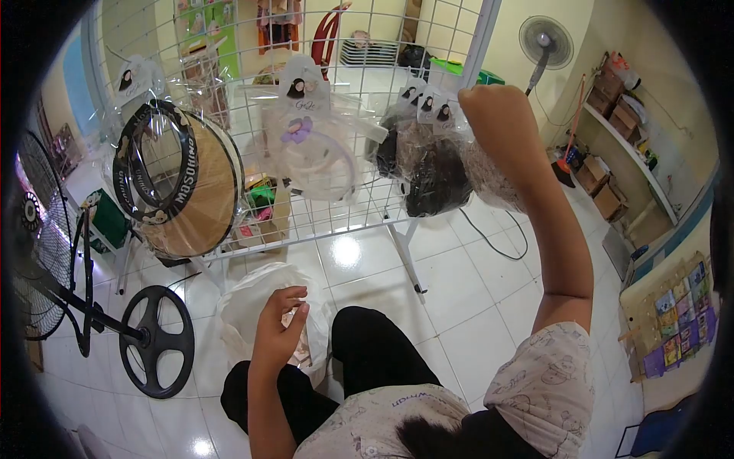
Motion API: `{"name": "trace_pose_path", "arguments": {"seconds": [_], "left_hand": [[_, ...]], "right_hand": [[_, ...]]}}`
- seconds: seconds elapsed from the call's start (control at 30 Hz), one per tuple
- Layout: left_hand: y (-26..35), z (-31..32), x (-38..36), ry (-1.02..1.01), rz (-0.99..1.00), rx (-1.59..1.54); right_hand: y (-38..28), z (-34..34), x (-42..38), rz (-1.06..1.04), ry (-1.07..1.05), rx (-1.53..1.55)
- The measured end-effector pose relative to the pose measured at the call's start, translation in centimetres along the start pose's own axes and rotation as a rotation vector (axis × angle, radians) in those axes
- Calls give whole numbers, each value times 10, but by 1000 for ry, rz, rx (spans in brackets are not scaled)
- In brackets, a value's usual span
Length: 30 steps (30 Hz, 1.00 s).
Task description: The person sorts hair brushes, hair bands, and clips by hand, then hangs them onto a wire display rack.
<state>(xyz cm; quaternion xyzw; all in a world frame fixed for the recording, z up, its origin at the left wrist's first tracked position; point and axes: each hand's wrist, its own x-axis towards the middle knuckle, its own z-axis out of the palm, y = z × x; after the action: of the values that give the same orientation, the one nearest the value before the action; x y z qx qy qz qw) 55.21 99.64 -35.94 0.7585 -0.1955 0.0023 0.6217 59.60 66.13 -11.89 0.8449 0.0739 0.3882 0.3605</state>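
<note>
A wire grid rack [367,46] hung with clear-wrapped packets was seen from above. The right hand [501,115] was raised to a dark packet [436,172] on the rack, fingers clenched. The left hand [279,329] was lowered, fingers grasping a white plastic bag [252,302] on the tiled floor [459,306].

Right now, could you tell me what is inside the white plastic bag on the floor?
The left hand reaches into the white plastic bag; the bag's folds and the fingers cover its contents.
</note>
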Motion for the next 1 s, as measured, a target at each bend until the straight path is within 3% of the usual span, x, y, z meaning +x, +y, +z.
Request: {"name": "trace_pose_path", "arguments": {"seconds": [0.13,0.33,0.43,0.53,0.57,0.7,1.0], "left_hand": [[2,1,-2,-7,22,-2],[4,0,0,-23,15,-7],[2,1,0,-22,8,6],[0,2,0,-7,-5,12],[0,1,1,-3,-11,17],[-1,-3,0,6,-35,54],[8,-46,-12,124,-88,139]], "right_hand": [[-16,-9,-7,76,-95,157],[-16,-38,-27,582,-300,936],[-28,-19,-57,565,-65,860],[-58,2,-85,569,-82,559],[-66,12,-91,610,-108,587],[-81,21,-100,953,136,1603],[-47,63,-121,913,218,1979]]}}
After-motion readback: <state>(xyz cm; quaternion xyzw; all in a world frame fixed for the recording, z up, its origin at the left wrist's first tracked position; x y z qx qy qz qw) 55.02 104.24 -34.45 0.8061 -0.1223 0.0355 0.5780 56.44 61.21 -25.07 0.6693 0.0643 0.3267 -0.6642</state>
